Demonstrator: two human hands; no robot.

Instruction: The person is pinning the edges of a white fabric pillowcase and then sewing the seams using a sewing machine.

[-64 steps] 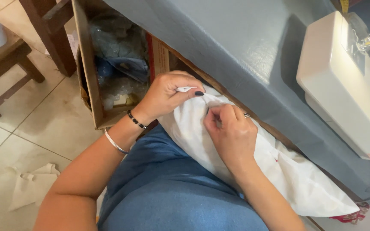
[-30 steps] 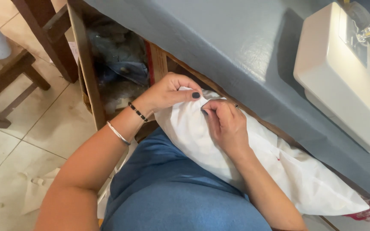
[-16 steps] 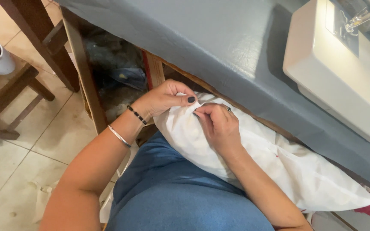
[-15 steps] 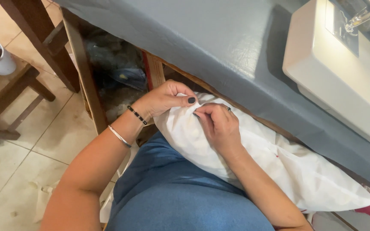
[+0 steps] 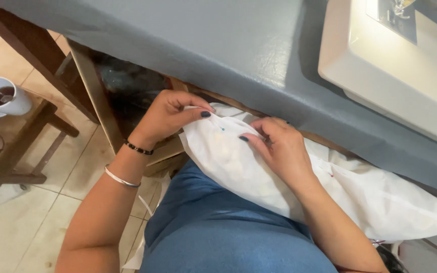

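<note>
A piece of white cloth (image 5: 238, 162) lies across my lap, over blue trousers (image 5: 213, 227), just below the table's edge. My left hand (image 5: 170, 114) pinches the cloth's upper left corner between thumb and fingers. My right hand (image 5: 279, 146) rests on the cloth a little to the right, fingertips pressed on its top edge. Both hands have dark painted nails; the left wrist wears a bead bracelet and a metal bangle.
A grey table (image 5: 203, 45) spans the top, with a white sewing machine (image 5: 395, 65) at the upper right. A wooden crate (image 5: 102, 101) of bags stands under the table. At the far left a white cup (image 5: 1, 98) with dark drink sits on a wooden stool (image 5: 21, 146).
The view has shifted, so the sewing machine and table sit higher and closer. My hands stay on the cloth's upper edge; the fingers have moved slightly apart along it.
</note>
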